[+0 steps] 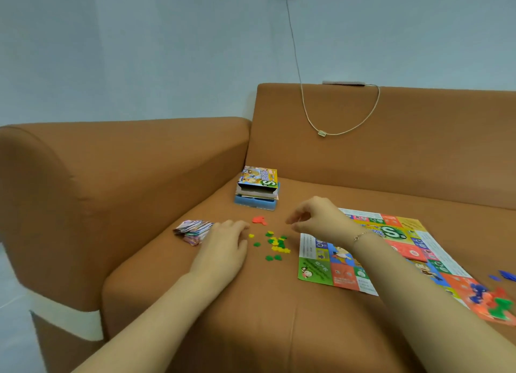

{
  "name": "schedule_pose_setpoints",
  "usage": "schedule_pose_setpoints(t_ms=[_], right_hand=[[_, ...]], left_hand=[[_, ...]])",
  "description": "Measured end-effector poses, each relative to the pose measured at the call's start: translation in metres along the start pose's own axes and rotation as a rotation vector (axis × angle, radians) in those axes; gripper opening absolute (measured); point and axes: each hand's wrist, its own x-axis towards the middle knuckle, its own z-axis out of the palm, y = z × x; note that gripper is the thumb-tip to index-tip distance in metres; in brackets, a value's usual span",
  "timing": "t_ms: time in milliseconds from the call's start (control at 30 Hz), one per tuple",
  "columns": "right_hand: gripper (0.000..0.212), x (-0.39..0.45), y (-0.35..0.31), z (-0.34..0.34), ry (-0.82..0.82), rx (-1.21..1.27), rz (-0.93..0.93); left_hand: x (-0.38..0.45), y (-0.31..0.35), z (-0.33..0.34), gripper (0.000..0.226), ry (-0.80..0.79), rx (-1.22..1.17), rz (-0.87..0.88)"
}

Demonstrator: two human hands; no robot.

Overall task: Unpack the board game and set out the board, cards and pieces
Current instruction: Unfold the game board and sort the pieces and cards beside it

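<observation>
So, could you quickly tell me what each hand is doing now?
Left hand: open, flat on the sofa, holding nothing.
Right hand: fingers curled, nothing visibly held.

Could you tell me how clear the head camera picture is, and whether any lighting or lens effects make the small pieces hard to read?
Head view: soft, even light, no glare, only faint shadows under the left hand and right hand; wide-angle bending curves the sofa arm; the green and yellow pieces read as coloured blobs; print on the board and box is too soft to read.

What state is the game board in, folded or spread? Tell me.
Spread. The board lies open and flat on the sofa seat, its printed squares face up, with the right forearm crossing over it.
</observation>
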Motion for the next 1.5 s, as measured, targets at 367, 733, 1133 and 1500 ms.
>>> schedule_pose_setpoints(t_ms=[367,733,1133,1500], right_hand=[[0.020,0.000,0.016,0.025,-0.076,-0.002,-0.087],[0.018,-0.003,0.012,0.029,0.025,-0.173,-0.103],[0.015,-0.027,0.000,0.016,-0.183,0.159,-0.078],[0.021,-0.021,0.010,0.025,-0.070,0.095,-0.134]], left_hand=[[0.023,0.003,-0.014,0.026,-0.238,0.159,0.160],[0.020,0.009,-0.028,0.017,-0.342,0.032,0.156],[0.021,0.012,-0.037,0.013,-0.387,-0.028,0.112],[0.026,0.018,-0.007,0.035,-0.332,0.100,0.190]])
